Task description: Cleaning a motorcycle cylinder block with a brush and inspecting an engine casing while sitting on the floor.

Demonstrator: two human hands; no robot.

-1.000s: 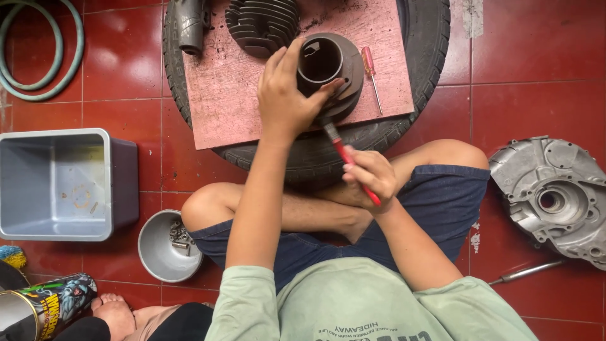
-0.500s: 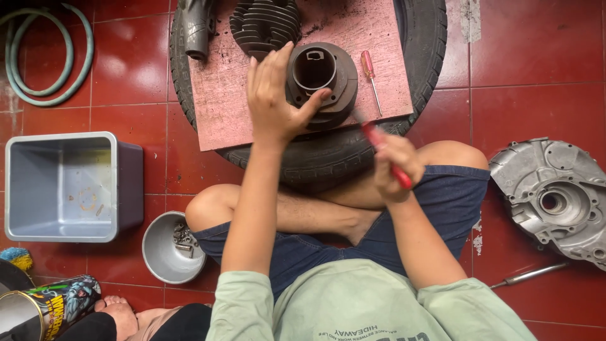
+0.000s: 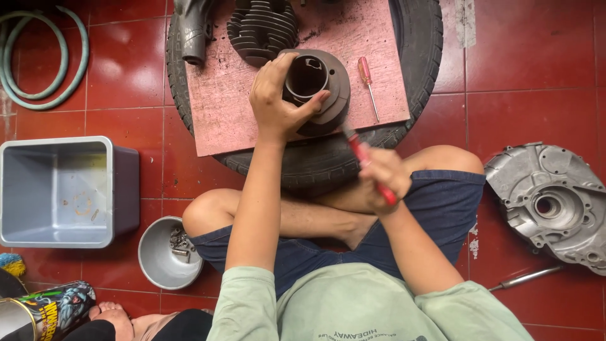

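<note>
At the frame's upper centre, the left hand (image 3: 274, 101) is gripping the dark engine cylinder (image 3: 319, 88) on the pink board (image 3: 221, 113), while the right hand (image 3: 382, 177) is closing around a red-handled screwdriver (image 3: 363, 158) at its base; work looks midway, other parts lying loose.

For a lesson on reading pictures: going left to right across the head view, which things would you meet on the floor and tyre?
Green hose → grey plastic tub → metal bowl of bolts → left hand on the dark cylinder → small red screwdriver → silver engine cover.
</note>
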